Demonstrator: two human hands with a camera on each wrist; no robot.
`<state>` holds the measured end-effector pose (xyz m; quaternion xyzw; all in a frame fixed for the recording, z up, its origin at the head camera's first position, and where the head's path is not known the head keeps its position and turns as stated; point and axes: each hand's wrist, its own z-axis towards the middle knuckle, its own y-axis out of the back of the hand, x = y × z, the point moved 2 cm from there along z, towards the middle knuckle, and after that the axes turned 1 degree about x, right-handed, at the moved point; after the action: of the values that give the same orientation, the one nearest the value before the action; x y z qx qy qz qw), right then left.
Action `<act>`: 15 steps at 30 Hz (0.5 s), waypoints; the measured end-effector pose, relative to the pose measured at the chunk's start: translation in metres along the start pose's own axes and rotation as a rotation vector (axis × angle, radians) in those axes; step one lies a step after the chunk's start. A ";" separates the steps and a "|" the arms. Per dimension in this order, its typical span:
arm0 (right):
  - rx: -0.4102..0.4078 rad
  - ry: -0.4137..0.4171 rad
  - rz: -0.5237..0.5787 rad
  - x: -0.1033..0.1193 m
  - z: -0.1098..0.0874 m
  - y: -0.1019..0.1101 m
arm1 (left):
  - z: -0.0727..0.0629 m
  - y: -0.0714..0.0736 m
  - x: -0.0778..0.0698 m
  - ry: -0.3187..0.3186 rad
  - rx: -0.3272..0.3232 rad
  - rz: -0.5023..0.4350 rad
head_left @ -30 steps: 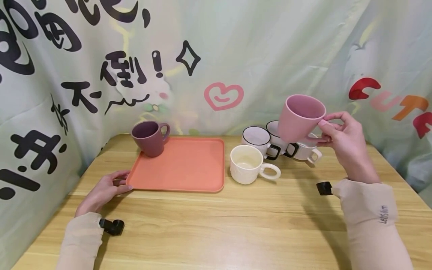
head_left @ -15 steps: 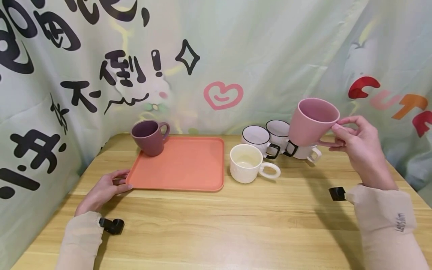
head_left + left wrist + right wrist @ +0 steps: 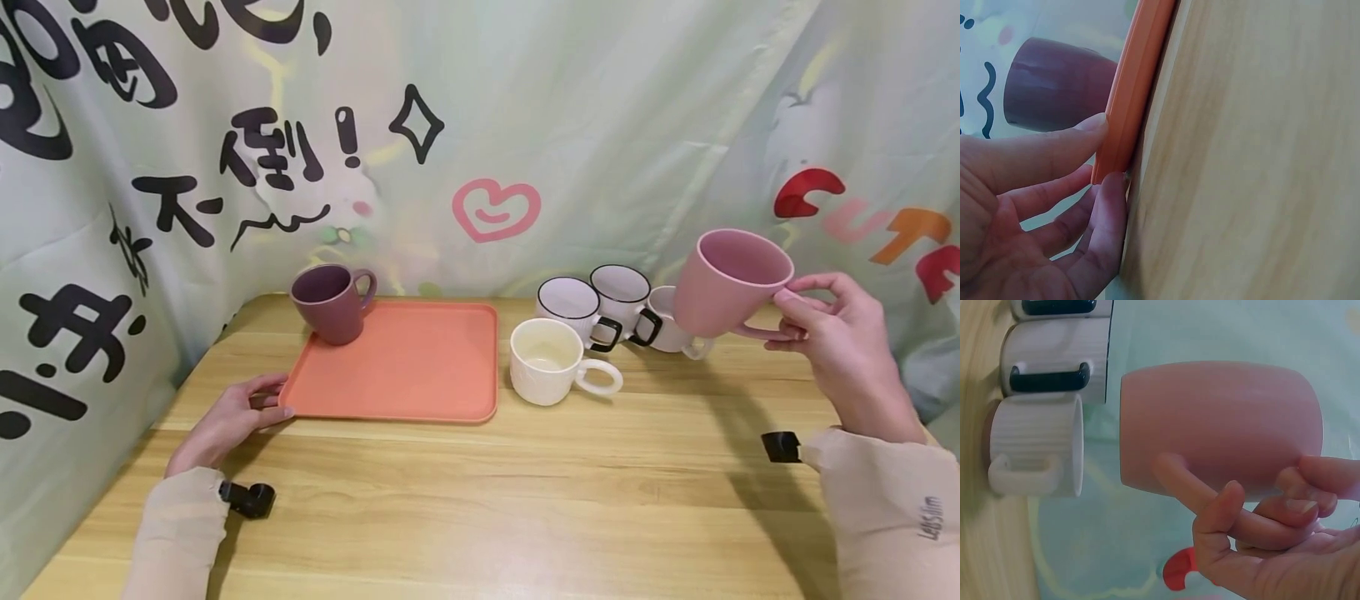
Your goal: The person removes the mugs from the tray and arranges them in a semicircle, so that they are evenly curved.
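My right hand (image 3: 843,342) grips a pink mug (image 3: 731,283) by its handle, up in the air at the right of the head view. In the right wrist view, fingers (image 3: 1210,528) curl round the handle and the mug (image 3: 1216,422) fills the middle. At the left, my left hand (image 3: 238,415) pinches the near left corner of an orange tray (image 3: 420,367). The left wrist view has the thumb on one side of the tray's rim (image 3: 1132,103) and a finger under it. A purple mug (image 3: 330,304) stands on the tray's far left corner.
Right of the tray stands a cream mug (image 3: 546,367) with a round handle. Behind it are two white mugs with black rims and black handles, a near one (image 3: 567,304) and a far one (image 3: 621,292). A ribbed white mug (image 3: 1038,440) stands beside them. A printed curtain (image 3: 600,125) hangs behind.
My right hand has carried the pink mug to the right and slightly down in the head view, uncovering more of the white mugs. My left hand and the tray have stayed in place.
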<state>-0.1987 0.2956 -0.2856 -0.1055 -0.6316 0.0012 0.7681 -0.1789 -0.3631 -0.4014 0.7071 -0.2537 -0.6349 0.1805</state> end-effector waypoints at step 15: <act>-0.031 0.022 0.008 -0.008 -0.008 0.029 | -0.001 -0.001 -0.001 -0.006 0.002 -0.012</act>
<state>-0.1887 0.3213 -0.3000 -0.1201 -0.6226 -0.0066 0.7733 -0.1779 -0.3619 -0.4007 0.7070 -0.2504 -0.6378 0.1753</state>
